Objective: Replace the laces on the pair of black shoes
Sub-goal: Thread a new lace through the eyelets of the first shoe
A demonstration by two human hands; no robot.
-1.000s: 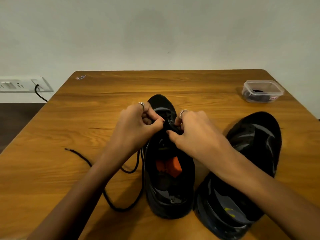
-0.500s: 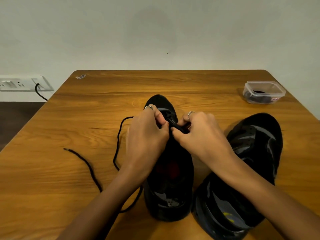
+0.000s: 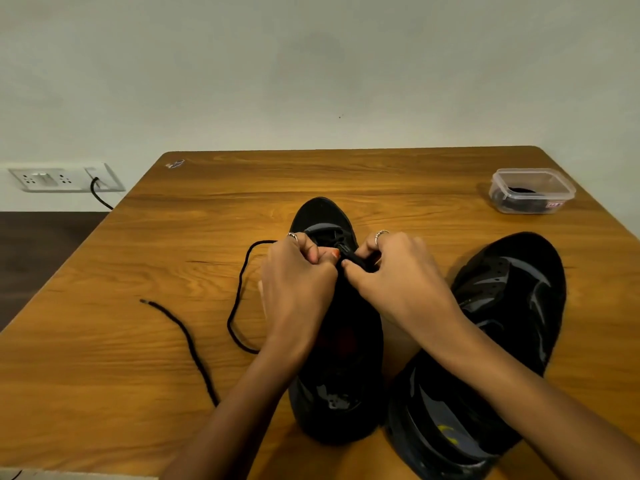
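Working at the eyelet rows of the left shoe [image 3: 337, 358], both hands meet over its forward half: the left hand [image 3: 298, 282] has its fingers curled and pinched on the black lace [image 3: 239, 299], and the right hand [image 3: 394, 275] pinches the lace or the eyelet flap just beside it (which of the two cannot be told). The shoe stands upright on the table [image 3: 173, 254] with its long axis running away from the person, toe at the far end, so the next eyelets probably lie nearer the person, under the wrists. Slack lace trails off to the left of the left hand, which is the nearer one to feed it.

Count: two black shoes, the right shoe [image 3: 502, 323] tilted on its side and unlaced; one loose lace in view; one clear plastic container [image 3: 531, 190] holding something dark, well apart at the far right.
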